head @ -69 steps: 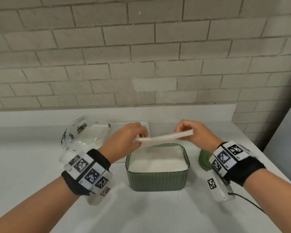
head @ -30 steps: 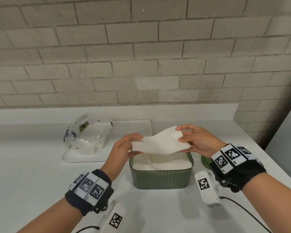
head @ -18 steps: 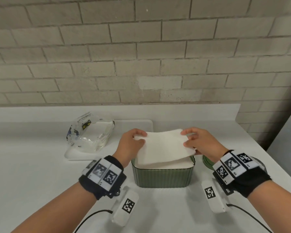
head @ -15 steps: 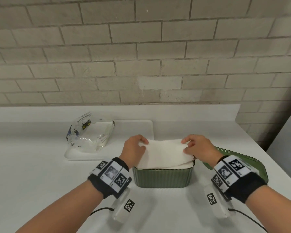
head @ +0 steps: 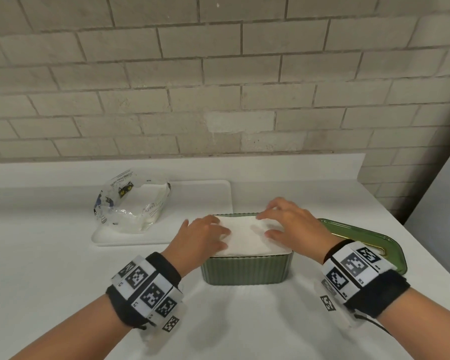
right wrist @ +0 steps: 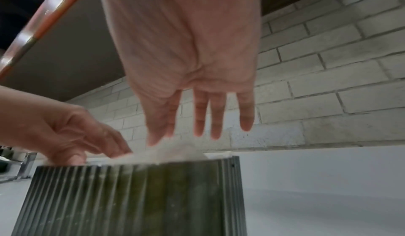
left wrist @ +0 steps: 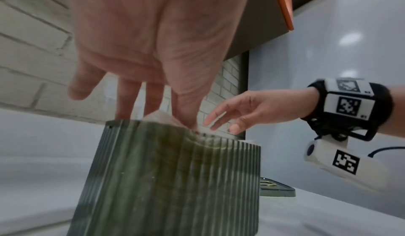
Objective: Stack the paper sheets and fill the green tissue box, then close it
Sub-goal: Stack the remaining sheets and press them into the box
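Head view: my left hand (head: 203, 236) and right hand (head: 287, 224) lie flat, fingers straight, pressing the paper sheets (head: 247, 237) into the green tissue box (head: 244, 271), gripping nothing. I flatten them so the lid (head: 369, 240), beside the box, can close.

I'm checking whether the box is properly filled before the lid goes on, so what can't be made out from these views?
- Stack depth inside the green tissue box: every view, hidden by its ribbed wall.
- Paper sheets edges: head view, covered by the left hand and right hand.
- Green lid: head view, near end behind the right wrist.
- Clear wrapper print: head view, too small.
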`<state>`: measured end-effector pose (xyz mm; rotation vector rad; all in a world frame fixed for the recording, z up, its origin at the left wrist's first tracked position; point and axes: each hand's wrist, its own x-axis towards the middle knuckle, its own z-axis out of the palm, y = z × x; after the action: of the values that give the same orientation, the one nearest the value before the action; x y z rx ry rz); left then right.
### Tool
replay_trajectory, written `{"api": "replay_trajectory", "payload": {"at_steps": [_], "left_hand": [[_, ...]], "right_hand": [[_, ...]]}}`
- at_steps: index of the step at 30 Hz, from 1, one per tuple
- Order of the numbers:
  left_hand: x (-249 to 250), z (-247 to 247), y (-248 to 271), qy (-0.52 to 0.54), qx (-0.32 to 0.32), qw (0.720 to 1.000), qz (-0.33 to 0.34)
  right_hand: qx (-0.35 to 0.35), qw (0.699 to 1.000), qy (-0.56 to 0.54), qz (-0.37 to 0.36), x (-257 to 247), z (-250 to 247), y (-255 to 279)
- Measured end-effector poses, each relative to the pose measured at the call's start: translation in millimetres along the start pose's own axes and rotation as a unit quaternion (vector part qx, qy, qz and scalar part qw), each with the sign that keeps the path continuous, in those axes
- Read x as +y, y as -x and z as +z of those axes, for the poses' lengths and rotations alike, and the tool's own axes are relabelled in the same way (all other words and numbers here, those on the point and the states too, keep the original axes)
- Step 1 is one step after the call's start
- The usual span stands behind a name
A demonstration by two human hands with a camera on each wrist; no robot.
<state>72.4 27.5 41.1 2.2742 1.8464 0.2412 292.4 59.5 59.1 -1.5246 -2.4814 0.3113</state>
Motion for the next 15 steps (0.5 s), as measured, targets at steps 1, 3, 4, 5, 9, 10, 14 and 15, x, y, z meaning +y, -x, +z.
{"api": "replay_trajectory", "payload": {"at_steps": [1, 3, 4, 5, 9, 10, 14, 15], "left_hand": [[0, -1, 2, 0.008, -0.038, 0.999, -0.017], [1, -3, 4, 0.017, -0.070, 0.997, -0.032], [1, -4, 4, 0.012, -0.073, 0.997, -0.032], [1, -5, 2, 0.003, -0.074, 0.997, -0.031], [3, -4, -2, -0.056, -0.084, 0.995, -0.025], [5, -2, -3, -0.062, -0.084, 0.994, -0.024], [8, 0, -4, -0.061, -0.090, 0.994, -0.021], [7, 0, -4, -0.055, -0.090, 0.994, -0.018]], "right_hand": [[-0.039, 0.999, -0.019, -0.011, 1, 3, -1], [-0.105, 0.994, -0.034, 0.002, 7, 11, -3], [-0.123, 0.991, -0.042, 0.016, 11, 14, -3], [-0.134, 0.989, -0.049, 0.028, 14, 16, -4], [-0.147, 0.987, -0.049, 0.046, 18, 17, -6], [-0.147, 0.987, -0.046, 0.047, 17, 18, -6], [-0.154, 0.985, -0.054, 0.050, 21, 19, -8], [-0.157, 0.984, -0.065, 0.047, 23, 18, -8]]}}
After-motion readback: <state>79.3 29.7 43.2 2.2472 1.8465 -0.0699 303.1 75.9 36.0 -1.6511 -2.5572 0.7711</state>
